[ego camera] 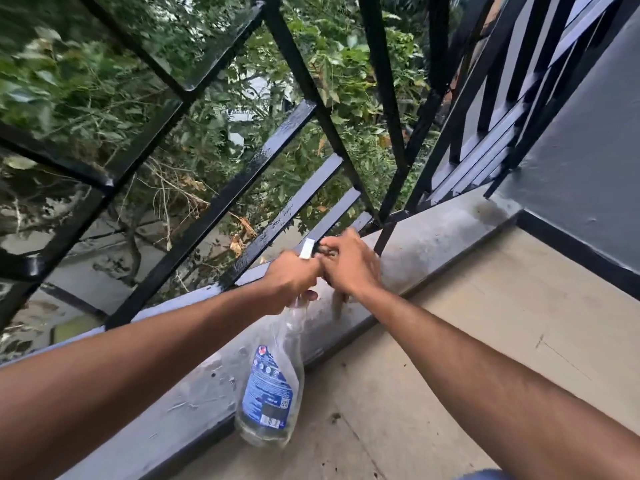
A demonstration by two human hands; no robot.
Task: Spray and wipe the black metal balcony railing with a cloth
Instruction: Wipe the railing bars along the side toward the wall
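Both hands meet low at the railing (242, 192), close to where its bars come down to the ledge (433, 244). The left hand (294, 280) has its fingers curled round the neck of the bottle (270, 393), which hangs down in front of the ledge with only a little liquid at its bottom. The right hand (349, 265) is a bit blurred, but it seems to grip the cloth (337, 304) against a lower bar, and one end of the cloth hangs under the wrist. Some slanted bars near the hands shine and carry small drops, so I judge that the spray is already on this part and the wiping is going on here. I cannot tell how many of the other bars are already wiped; the bars further right, toward the wall (571, 150), look more dull and are probably left to do. For moving there is free room on the floor (450, 341) behind the hands and along the ledge. The gaps between the lowest bars are narrow, and the two hands are almost touching, so the bottle may knock a bar or the ledge edge. Beyond the railing there are only trees (86, 81) and a drop, so a cloth that slips through would probably be lost.
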